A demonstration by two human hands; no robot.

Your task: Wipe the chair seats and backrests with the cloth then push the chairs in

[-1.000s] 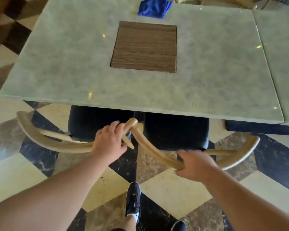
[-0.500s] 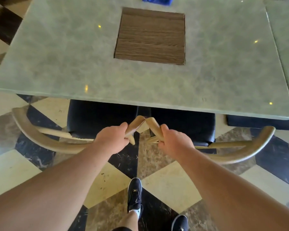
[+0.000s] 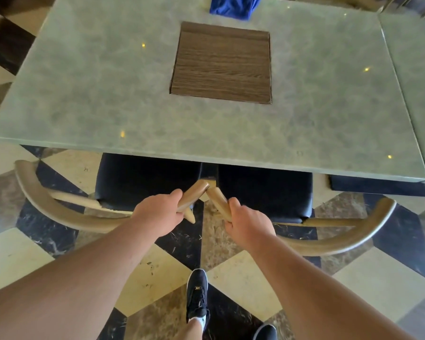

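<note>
We are at the last step, pushing the chairs in, one in each hand. Our left hand [image 3: 157, 214] is wrapped round the inner end of the left chair's [image 3: 66, 217] curved backrest, and our right hand [image 3: 248, 227] is clamped the same way on the inner end of the right chair's [image 3: 349, 236] backrest. The two rail ends nearly meet between our fists, just short of the bench [image 3: 108, 99] edge. Both dark seats [image 3: 145, 177] already sit partly under the bench, so the push looks well along. The cloth [image 3: 233, 6] lies bunched at the far edge of the bench, well apart from us, which suggests the wiping here is finished. Both arms reach forward and down, elbows fairly straight, wrists angled inward. Next, we judge, calls for an even shove on both rails until the backrests come close to the bench, keeping the chairs from knocking together.
</note>
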